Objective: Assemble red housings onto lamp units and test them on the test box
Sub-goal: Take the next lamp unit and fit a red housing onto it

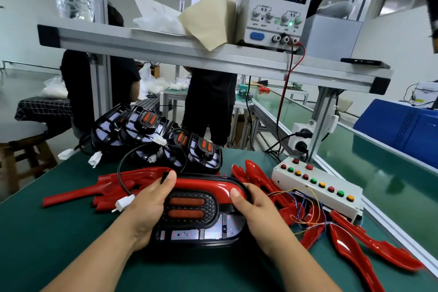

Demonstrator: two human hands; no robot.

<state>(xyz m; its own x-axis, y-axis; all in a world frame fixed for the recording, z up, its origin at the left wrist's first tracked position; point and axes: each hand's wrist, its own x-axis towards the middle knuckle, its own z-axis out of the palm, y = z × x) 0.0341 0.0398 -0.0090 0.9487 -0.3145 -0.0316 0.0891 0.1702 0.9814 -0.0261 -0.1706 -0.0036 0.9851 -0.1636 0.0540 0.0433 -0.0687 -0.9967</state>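
A black lamp unit (192, 216) with two orange bars lies flat on the green mat in front of me. A glossy red housing (208, 185) sits along its top edge. My left hand (147, 204) grips the unit's left side, thumb on the housing. My right hand (253, 208) grips the right end, thumb pressed on the red housing. A black cable with a white plug (123, 202) loops out to the left. The white test box (317, 185) with coloured buttons stands to the right, thin coloured wires (305, 211) trailing from it.
Several loose red housings lie to the left (106, 187) and right (369, 244). A stack of black lamp units (154, 140) sits behind. A power supply (277, 5) stands on the overhead shelf (166, 45). Two people stand beyond the bench. A conveyor runs at right.
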